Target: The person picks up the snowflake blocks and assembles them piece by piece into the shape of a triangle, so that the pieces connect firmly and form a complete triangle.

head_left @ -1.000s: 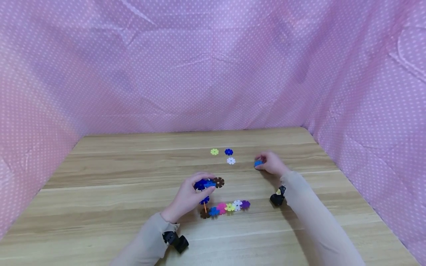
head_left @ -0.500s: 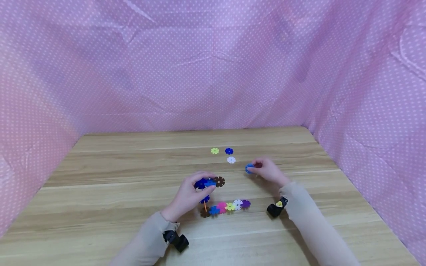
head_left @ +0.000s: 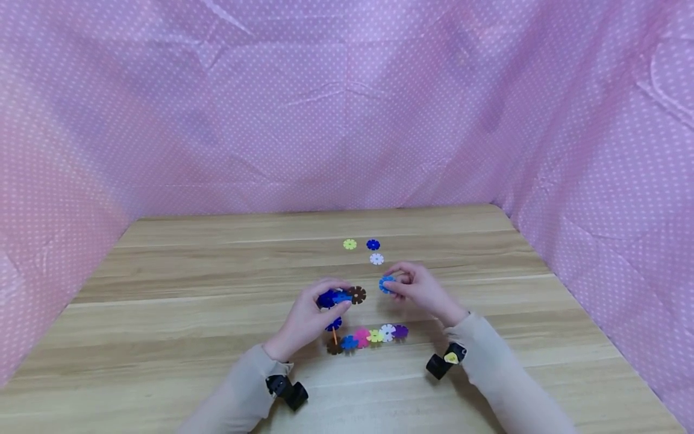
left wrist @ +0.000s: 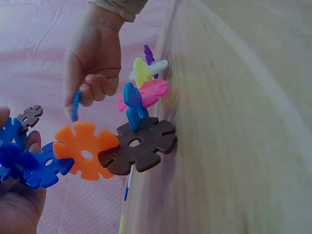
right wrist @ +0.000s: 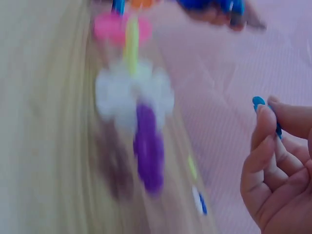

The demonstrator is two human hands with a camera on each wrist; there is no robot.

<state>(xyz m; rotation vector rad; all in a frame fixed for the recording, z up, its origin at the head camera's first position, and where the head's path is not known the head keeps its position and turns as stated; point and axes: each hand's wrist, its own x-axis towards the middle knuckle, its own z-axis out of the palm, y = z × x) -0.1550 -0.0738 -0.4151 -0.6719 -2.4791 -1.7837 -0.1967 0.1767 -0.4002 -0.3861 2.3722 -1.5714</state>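
Note:
In the head view, my left hand [head_left: 305,319] grips the upper part of a chain of interlocking flower-shaped discs, around its blue discs [left wrist: 46,165]. A brown disc [head_left: 357,295] sticks out at that part's right end. From there an orange disc [left wrist: 87,163] leads down to a dark brown disc [left wrist: 155,144] at the corner. A lower row runs right along the tabletop: blue, pink [head_left: 361,337], yellow, white and purple [head_left: 400,332] discs. My right hand [head_left: 425,292] pinches a loose light blue disc [head_left: 386,284] between thumb and finger, right of the brown end disc and apart from it.
Three loose discs lie farther back on the wooden table [head_left: 217,265]: yellow-green [head_left: 349,244], dark blue [head_left: 373,245] and white [head_left: 376,258]. Pink dotted cloth [head_left: 325,120] hangs behind the table and along its sides. Both wrists carry small black cameras [head_left: 287,392].
My right hand has carried the light blue disc left and nearer to me, towards the chain's brown end disc. The left hand and chain have stayed almost still.

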